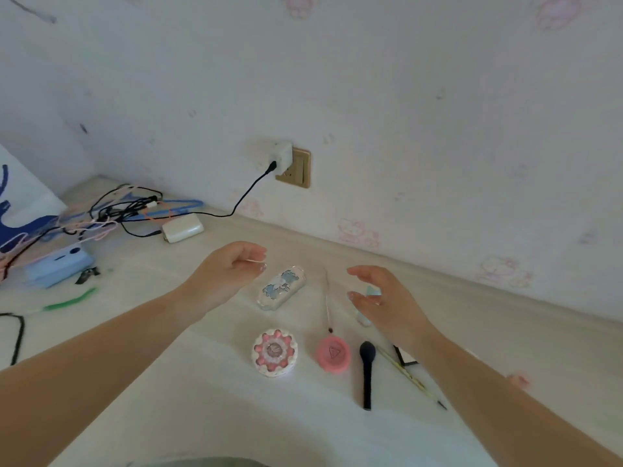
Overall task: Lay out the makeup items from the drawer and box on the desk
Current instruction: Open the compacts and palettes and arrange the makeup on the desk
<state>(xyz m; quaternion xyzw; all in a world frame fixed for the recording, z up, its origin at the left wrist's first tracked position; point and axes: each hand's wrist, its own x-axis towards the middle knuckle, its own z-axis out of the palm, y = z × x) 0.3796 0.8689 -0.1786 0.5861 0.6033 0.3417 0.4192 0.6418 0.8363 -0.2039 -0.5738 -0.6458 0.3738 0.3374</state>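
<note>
My left hand (224, 271): grip released, fingers loosely curled, holding nothing, hovering above the desk (188, 382).

My right hand (382, 301): grip released, fingers spread and relaxed, holding nothing; a pale blue item (365, 310) lies partly hidden under it, and I cannot tell what it is or whether I touch it.

Landmark: the clear oblong case with a blue print (282, 287), lying flat on the desk between my two hands, just right of my left fingertips.

Round pink-and-white flower compact (274, 352): nearer me than the oblong case, lid shut.

Pink round puff case (333, 353): right of the compact, apart from it.

Thin pink stick (327, 301): right of the oblong case, running toward the puff case.

Dark makeup brush (367, 374): right of the puff case, head pointing away from me.

Slim pencil (411, 377): right of the brush, lying diagonally.

Small black-edged square item (404, 357): beside the pencil, partly under my right wrist.

White charger block (182, 228) and tangled cables (118, 210): far left of the oblong case, by the wall.
</note>
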